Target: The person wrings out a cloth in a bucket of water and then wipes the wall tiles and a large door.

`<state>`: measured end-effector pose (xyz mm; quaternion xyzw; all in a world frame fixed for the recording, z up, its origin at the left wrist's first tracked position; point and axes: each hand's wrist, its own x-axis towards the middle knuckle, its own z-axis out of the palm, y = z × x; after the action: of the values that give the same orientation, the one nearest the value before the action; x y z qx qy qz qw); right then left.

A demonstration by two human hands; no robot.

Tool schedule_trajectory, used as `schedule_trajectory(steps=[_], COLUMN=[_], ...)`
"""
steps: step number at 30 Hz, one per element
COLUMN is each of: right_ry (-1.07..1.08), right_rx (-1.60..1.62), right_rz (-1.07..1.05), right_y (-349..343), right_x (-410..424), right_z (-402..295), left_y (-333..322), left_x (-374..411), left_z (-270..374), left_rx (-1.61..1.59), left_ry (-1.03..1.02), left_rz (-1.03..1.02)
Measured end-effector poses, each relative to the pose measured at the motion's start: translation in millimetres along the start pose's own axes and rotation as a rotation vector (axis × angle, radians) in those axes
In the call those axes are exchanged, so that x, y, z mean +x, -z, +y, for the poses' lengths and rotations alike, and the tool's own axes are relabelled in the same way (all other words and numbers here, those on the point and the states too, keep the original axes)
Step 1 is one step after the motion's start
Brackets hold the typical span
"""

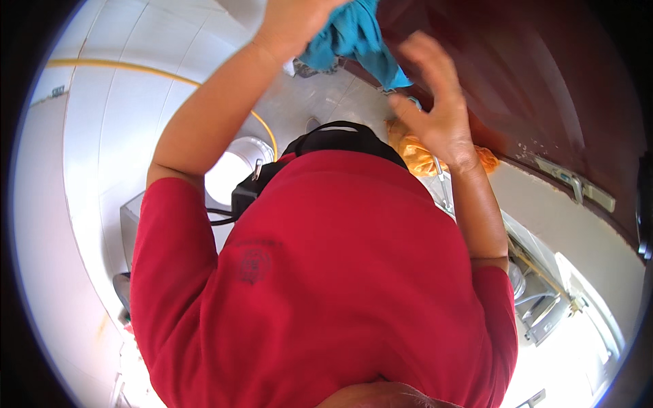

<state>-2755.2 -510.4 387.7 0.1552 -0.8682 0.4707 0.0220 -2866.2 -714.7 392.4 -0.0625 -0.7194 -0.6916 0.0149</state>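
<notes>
At the upper edge of the view, my left hand [298, 23] is on a blue cloth [352, 38]; its fingertips run out of the picture. The cloth hangs in loose folds beside that hand, its lower corner pointing down. To the right of the cloth, my right hand [438, 102] is raised with thumb and fingers apart and nothing between them. It looks blurred and is separate from the cloth. A dark red door panel [500, 76] stands behind it.
A metal latch [576, 183] is fixed to the panel's edge. An orange plastic bag [416, 155] lies below my right hand. On the left are a yellow hose [127, 65] along the white wall [137, 102] and a white round container [229, 173]. A black bag [331, 140] sits at my waist.
</notes>
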Motion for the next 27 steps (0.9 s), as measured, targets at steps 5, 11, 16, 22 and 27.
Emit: schedule_trajectory(steps=[5,11,16,22,27], right_ry=[0.293,-0.100,0.179,0.027,-0.727], right_rx=[-0.349,-0.419,-0.437,-0.452,-0.209], right_rz=[-0.447,-0.508,-0.274,-0.201,-0.254], right_y=[-70.7,-97.5,-84.2,-13.4,52.4], right_x=[-21.5,-13.5,-16.6,-66.5,-165.4], right_z=[32.9,46.5,63.8,77.3,78.9], left_y=[35.3,62.8,69.7,55.2,45.1], left_x=[-6.7,-24.0,-48.1,-76.6,-89.6], left_z=[-32.1,-35.1,-65.3,-49.3,-23.3], left_rx=[0.354,0.636,0.895,0.975,0.913], left_ry=[-0.396,0.153,-0.118,-0.185,-0.157], left_rz=[-0.072,-0.428,-0.630,-0.961,-1.173])
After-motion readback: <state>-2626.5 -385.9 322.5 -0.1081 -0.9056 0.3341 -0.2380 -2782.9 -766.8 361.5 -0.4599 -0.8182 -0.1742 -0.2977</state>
